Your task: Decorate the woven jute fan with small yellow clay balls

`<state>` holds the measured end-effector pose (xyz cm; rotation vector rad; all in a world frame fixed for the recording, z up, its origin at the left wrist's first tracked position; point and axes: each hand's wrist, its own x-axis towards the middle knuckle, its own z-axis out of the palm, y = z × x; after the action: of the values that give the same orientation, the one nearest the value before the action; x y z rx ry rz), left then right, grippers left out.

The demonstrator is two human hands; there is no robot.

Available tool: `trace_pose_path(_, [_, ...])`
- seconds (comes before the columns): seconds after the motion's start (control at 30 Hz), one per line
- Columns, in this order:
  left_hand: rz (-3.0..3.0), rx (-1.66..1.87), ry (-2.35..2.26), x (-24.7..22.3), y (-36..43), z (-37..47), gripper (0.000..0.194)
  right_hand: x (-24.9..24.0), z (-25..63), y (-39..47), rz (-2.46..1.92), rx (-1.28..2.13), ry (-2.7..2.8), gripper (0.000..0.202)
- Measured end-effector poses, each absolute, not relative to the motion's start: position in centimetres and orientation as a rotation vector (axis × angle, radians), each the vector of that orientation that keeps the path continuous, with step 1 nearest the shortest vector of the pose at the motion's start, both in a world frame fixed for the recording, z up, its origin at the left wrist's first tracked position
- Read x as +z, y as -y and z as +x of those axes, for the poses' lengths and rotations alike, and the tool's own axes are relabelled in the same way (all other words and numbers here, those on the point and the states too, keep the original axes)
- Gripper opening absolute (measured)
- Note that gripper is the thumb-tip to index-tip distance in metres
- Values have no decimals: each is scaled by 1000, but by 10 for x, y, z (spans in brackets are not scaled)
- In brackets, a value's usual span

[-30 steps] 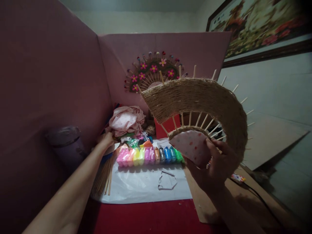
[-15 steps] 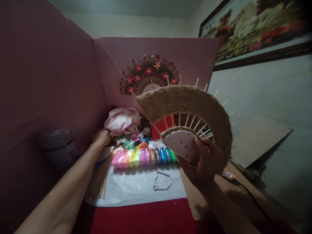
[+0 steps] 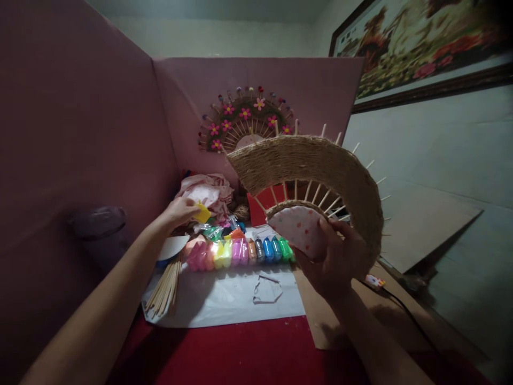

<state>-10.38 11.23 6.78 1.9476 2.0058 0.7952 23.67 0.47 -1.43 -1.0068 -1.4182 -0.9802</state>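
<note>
My right hand [image 3: 332, 256] is closed on a fan-shaped craft [image 3: 312, 158] at its polka-dot fabric base [image 3: 298, 230]. A wide band of twine runs across its thin wooden sticks, whose tips poke past the outer edge. Between the thumb and fingers of my left hand [image 3: 182, 210] is a small flat yellow piece [image 3: 202, 213]; what it is made of I cannot tell. That hand is above the table's left side, near the crumpled pink dotted cloth [image 3: 210, 190]. Below it a bundle of wooden sticks [image 3: 165, 289] lies on the white sheet.
A row of bagged coloured packets [image 3: 240, 254] crosses the white sheet [image 3: 224, 305]. Glasses-like clear frame [image 3: 267, 290] lies in front. Behind, a finished flowered fan [image 3: 244, 115] hangs on the pink panel [image 3: 180, 85]. A ball of twine [image 3: 241, 212] and a red box [image 3: 260, 207] stand farther back.
My left hand has risen and moved right from beside the cloth, and the yellow piece now shows in its fingers. The fan in my right hand has hardly shifted.
</note>
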Motion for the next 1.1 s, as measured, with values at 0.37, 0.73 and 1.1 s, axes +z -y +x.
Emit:
trace_pose_path(0.37, [2013,609,-2055,12,-124,-90,17,-8,252,-8,-1069,-1109,1185,75])
trace_pose_path(0.73, [2209,555,-2460,18,-112,-93,31,-11,253,-16,-1097,-1131,1129,75])
trace_pose_path(1.1, [2121,846,-2252,34,-97,-62,30,-13,247,-14,-1077,-1093,1190,69])
